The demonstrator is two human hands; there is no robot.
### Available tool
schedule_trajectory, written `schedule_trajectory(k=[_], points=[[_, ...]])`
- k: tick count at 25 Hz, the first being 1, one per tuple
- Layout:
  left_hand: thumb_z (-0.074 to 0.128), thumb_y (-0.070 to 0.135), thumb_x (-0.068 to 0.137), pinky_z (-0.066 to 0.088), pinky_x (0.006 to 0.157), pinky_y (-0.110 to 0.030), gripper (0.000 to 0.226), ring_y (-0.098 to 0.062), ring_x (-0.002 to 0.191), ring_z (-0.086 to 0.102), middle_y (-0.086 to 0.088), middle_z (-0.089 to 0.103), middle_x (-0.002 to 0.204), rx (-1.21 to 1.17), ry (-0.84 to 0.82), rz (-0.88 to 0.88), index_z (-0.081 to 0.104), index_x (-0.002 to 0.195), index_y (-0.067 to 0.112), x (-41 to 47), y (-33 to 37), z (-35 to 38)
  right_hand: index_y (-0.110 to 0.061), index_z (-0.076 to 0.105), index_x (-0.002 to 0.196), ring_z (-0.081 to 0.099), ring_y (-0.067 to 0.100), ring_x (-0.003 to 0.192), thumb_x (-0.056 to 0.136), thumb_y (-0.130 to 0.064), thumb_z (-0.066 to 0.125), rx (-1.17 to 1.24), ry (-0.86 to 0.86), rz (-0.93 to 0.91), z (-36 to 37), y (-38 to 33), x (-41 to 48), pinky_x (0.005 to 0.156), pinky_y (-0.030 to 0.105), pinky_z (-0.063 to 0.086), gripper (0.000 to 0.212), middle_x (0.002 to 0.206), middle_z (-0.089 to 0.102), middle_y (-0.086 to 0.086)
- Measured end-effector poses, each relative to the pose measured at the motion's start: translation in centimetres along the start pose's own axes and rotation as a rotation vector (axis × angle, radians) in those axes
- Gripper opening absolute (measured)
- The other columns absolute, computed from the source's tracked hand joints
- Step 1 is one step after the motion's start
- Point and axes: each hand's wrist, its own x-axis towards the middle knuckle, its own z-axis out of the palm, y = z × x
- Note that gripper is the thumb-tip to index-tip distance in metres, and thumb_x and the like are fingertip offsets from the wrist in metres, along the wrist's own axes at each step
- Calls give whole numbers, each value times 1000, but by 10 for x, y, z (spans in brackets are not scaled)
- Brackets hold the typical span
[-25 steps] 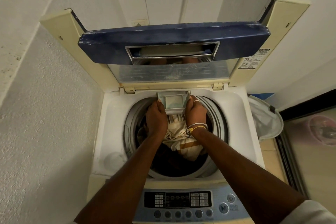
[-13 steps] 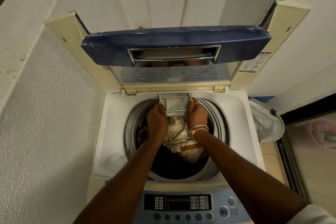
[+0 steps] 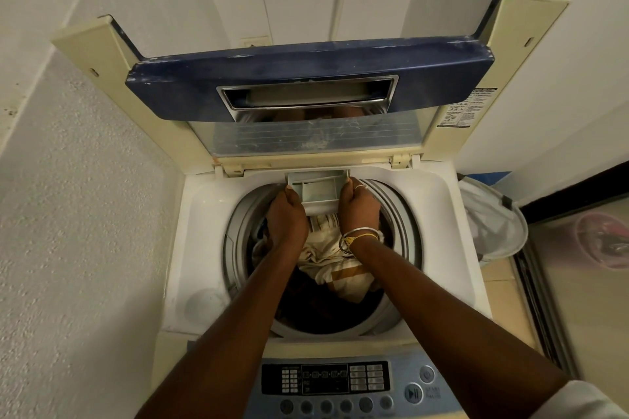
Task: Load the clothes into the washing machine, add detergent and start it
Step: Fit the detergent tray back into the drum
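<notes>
A white top-loading washing machine (image 3: 204, 248) stands open, its blue-edged lid (image 3: 306, 92) folded up against the wall. Cream striped and dark clothes (image 3: 337, 265) lie in the drum. At the drum's far rim sits a small grey detergent drawer (image 3: 318, 190), partly pulled out. My left hand (image 3: 286, 218) grips its left side with the thumb on the edge. My right hand (image 3: 357, 211), with bangles on the wrist, grips the right side.
The control panel (image 3: 340, 384) with buttons and a start/pause key sits at the near edge. A white mesh laundry basket (image 3: 493, 224) stands to the right of the machine. A textured wall closes the left side, a glass door the right.
Both hands have stayed on the detergent drawer. The drawer sits slightly further back toward the rim, and the view has shifted a little downward.
</notes>
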Motion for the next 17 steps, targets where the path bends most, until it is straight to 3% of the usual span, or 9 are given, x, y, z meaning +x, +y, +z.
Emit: schedule_trajectory(k=[5, 9, 17], points=[[31, 30, 108, 41, 76, -29, 40, -20, 92, 60, -10, 66, 102, 34, 21, 117, 64, 108, 6, 2, -11, 2, -15, 53, 75, 52, 20, 59, 104, -24, 41, 23, -21, -34, -4, 3, -1, 61, 28, 37, 33, 59, 47, -5], [32, 31, 107, 51, 84, -39, 40, -23, 95, 62, -10, 67, 101, 14, 35, 142, 64, 108, 8, 4, -16, 3, -15, 51, 74, 50, 21, 60, 104, -22, 42, 24, 0, -42, -3, 5, -1, 61, 27, 34, 32, 59, 44, -6], [32, 30, 107, 44, 76, -32, 39, -24, 91, 61, -11, 66, 98, 43, 7, 89, 64, 102, 7, 6, -12, 3, -14, 53, 75, 51, 21, 63, 104, -24, 42, -1, -2, -29, -1, 5, 1, 62, 27, 35, 33, 65, 51, 2]])
